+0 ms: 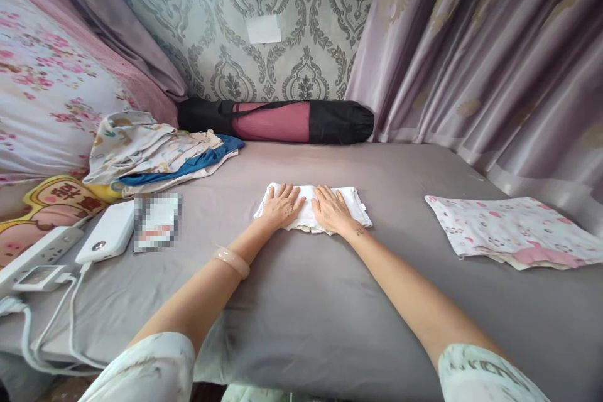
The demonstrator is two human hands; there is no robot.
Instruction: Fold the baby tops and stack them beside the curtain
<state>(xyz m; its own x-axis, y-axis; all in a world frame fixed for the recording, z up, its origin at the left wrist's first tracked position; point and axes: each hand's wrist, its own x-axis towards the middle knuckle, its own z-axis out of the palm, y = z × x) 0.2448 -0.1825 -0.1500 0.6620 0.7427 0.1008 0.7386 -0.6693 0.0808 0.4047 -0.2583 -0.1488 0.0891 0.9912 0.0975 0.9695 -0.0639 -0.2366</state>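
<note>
A small folded white cloth (351,200) lies in the middle of the grey bed sheet (301,301). My left hand (281,205) rests flat on its left half, fingers stretched out and slightly apart. Beside it, my right hand (332,208) presses flat on the middle of the cloth, fingers also spread. Both palms face down and hold nothing. A pale bangle (231,260) sits on my left wrist.
A folded pink-patterned cloth (511,230) lies at the right. A pile of folded clothes (157,152) sits at the back left. A black and maroon roll bag (277,120) lies against the wall. A white power bank (107,232), power strip (38,252) and cables lie at the left edge.
</note>
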